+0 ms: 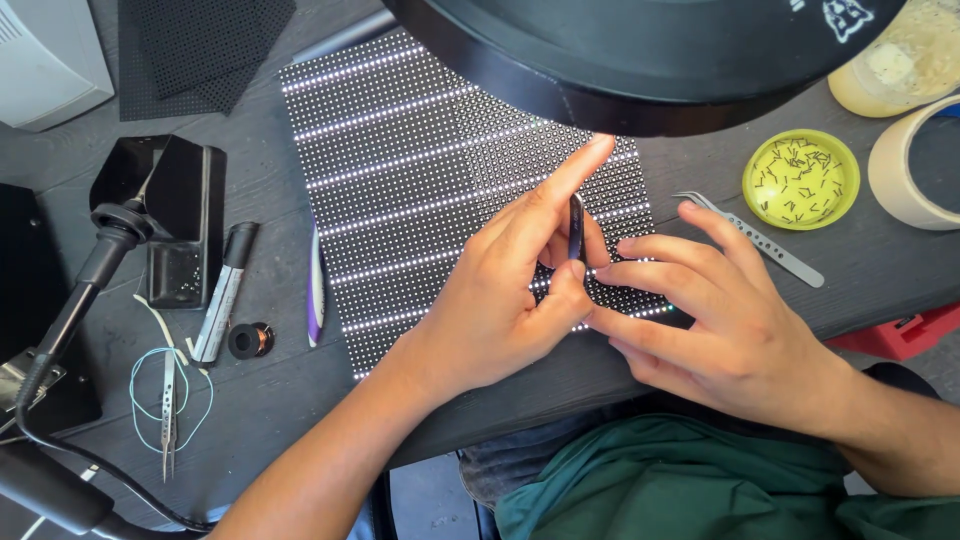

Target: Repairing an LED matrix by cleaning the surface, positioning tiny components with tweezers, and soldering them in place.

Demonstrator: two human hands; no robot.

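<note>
**Both hands down on the LED matrix panel**

The left hand point(500, 300) has a thin dark tool point(576, 228) pinched upright between thumb and middle finger, index finger stretched out toward the far right. It's working on the near right part of the LED matrix panel point(420, 170), which lies flat on the dark tabletop point(270, 350) with several rows lit up white. The right hand point(720, 320) is just beside it, fingers point(650, 275) loosely spread and holding nothing, tips resting on the panel's near right edge.

Just beyond the right hand there's a pair of steel tweezers point(760, 240), and past that a yellow dish point(800, 180) full of small dark bits. Over on the left: a marker point(225, 295), a second pair of tweezers point(168, 415) and a soldering iron stand point(170, 215)
</note>
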